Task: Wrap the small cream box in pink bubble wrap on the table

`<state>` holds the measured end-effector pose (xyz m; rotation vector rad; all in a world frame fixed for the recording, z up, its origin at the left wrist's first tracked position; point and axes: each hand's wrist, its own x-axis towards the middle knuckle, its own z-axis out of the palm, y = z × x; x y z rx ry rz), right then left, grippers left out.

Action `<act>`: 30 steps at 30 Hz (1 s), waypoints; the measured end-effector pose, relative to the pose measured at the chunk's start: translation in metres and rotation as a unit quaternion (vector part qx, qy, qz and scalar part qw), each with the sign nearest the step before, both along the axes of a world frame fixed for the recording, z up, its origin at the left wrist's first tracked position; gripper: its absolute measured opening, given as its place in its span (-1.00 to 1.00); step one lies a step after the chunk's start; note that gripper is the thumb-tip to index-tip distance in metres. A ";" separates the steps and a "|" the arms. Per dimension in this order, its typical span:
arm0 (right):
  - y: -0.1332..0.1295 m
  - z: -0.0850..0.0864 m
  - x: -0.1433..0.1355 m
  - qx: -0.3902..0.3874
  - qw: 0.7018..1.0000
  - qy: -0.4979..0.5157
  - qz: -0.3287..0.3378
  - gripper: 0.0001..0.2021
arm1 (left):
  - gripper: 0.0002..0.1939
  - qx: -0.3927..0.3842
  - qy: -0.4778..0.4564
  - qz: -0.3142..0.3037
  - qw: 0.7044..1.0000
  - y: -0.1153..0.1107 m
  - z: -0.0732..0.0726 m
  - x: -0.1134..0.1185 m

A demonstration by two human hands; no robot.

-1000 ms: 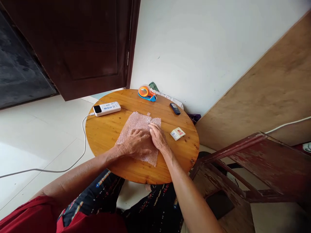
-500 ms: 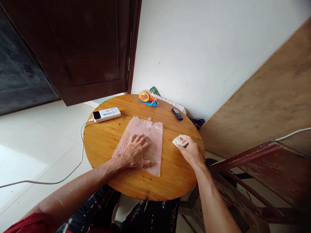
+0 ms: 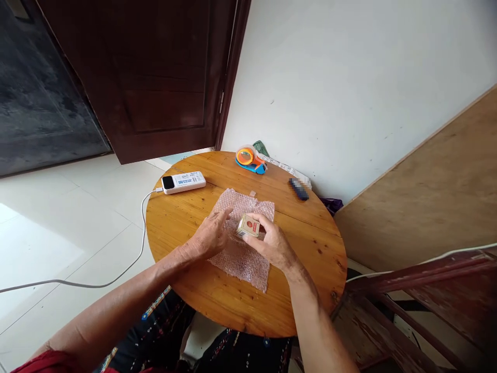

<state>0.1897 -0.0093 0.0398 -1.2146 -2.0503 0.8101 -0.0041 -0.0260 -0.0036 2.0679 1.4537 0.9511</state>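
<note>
A small cream box point(image 3: 249, 226) with a red mark is gripped between the thumb and fingers of my right hand point(image 3: 272, 242). It is over the middle of a pinkish sheet of bubble wrap point(image 3: 244, 262), which lies on the round wooden table point(image 3: 306, 300). Just left of the box, my left hand point(image 3: 212, 233) is over the wrap's left side, holding nothing, its fingers apart and pointing up and away.
An orange and blue tape dispenser point(image 3: 251, 158) stands at the table's far edge. A white device point(image 3: 184, 182) with a cable lies at the far left, a dark blue object point(image 3: 298, 189) at the far right. A wooden chair point(image 3: 411, 305) is at the right.
My right hand has brought the box leftward from the bare wood to over the bubble wrap. My left hand has lifted from lying flat and turned on its side. The view has shifted slightly.
</note>
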 end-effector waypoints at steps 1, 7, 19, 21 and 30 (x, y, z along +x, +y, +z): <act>0.001 -0.009 0.001 0.009 1.000 -0.014 0.001 -0.57 | -0.27 0.005 0.025 -0.001 1.000 -0.001 -0.004 -0.002; -0.001 -0.036 0.010 0.011 1.000 0.004 -0.003 -0.39 | -0.34 0.047 0.087 0.008 0.995 -0.008 -0.016 -0.002; 0.002 -0.041 0.009 0.028 1.000 0.006 0.011 -0.52 | -0.34 0.043 0.080 0.002 0.996 -0.009 -0.007 -0.004; 0.001 -0.041 0.009 0.031 0.999 0.005 0.009 -0.51 | -0.40 0.058 0.075 -0.020 0.995 -0.018 0.005 -0.010; -0.004 -0.028 0.014 -0.009 0.997 0.066 0.038 -0.47 | -0.72 0.079 0.264 -0.138 0.951 -0.070 0.036 -0.019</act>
